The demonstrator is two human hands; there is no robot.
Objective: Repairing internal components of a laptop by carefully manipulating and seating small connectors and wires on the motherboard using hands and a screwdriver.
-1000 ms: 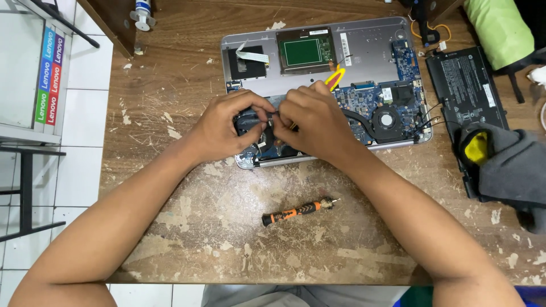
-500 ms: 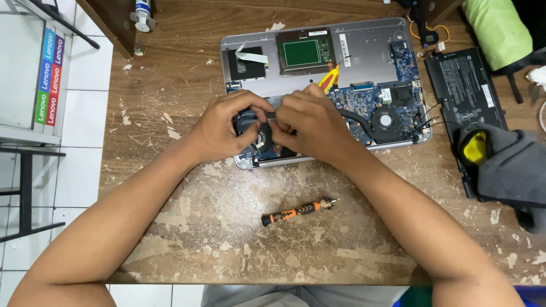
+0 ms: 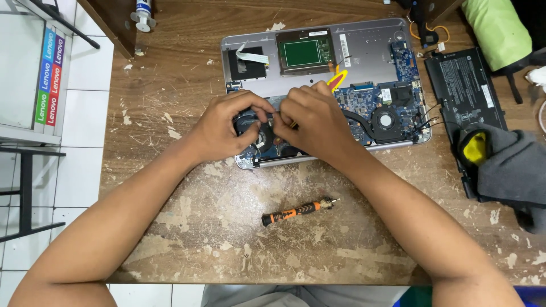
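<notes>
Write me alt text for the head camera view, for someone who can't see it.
Seen from above, a person's left hand and right hand meet over a black fan inside an opened laptop on a worn wooden table. An orange and black screwdriver lies nearer the person, and a flat black battery lies right of the laptop, partly under a grey cloth.

Near the middle of the worn wooden table [image 3: 170, 85]: an orange-and-black screwdriver [image 3: 297, 211]. Toward its right edge: a flat black battery [image 3: 463, 85], a grey cloth [image 3: 515, 167], a green bundle [image 3: 497, 28]. At its top left corner: a small bottle [image 3: 143, 12].
</notes>
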